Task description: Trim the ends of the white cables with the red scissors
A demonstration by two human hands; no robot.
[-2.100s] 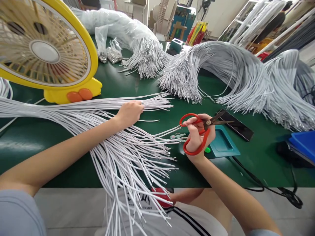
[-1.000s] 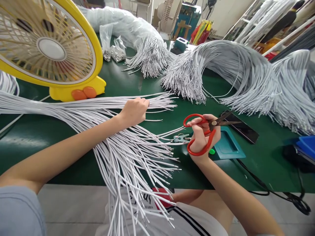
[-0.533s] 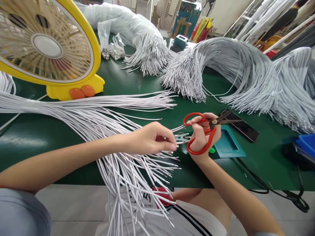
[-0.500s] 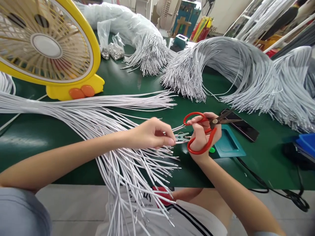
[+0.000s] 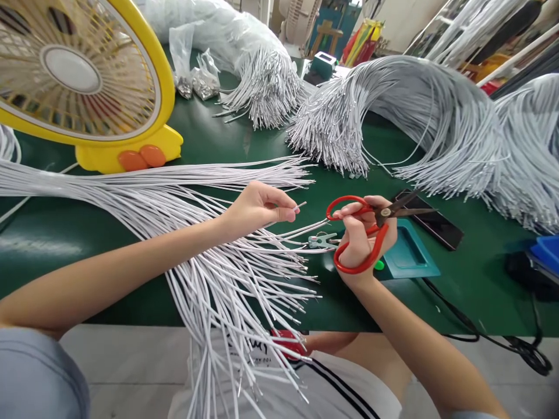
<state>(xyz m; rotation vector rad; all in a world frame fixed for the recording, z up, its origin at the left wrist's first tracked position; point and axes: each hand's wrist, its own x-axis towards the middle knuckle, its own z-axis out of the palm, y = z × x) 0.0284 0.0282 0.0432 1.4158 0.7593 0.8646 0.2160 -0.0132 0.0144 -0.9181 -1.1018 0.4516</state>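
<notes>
My left hand point(image 5: 266, 206) pinches the end of a white cable point(image 5: 299, 207) between thumb and fingers, its tip poking out to the right. Beneath that wrist, a spread bundle of white cables point(image 5: 209, 279) fans across the green table and over its front edge. My right hand point(image 5: 360, 235) holds red-handled scissors point(image 5: 379, 218), the loops round the fingers and the slightly parted blades pointing right. Between the hands sits a pale clip point(image 5: 322, 240) with metal jaws, close to several cable ends. Whether my right fingers touch the clip I cannot tell.
A yellow fan point(image 5: 172, 75) stands at the left. Behind lie thick grey cable bundles point(image 5: 393, 87) and small bags of metal parts point(image 5: 205, 81). Right of my right hand are a teal tray point(image 5: 413, 250), a phone point(image 5: 432, 224) and black cords point(image 5: 458, 317).
My left hand has moved up and slightly left, away from the clip, and a cable tip now shows in its pinch. My right hand with the scissors stays almost in place.
</notes>
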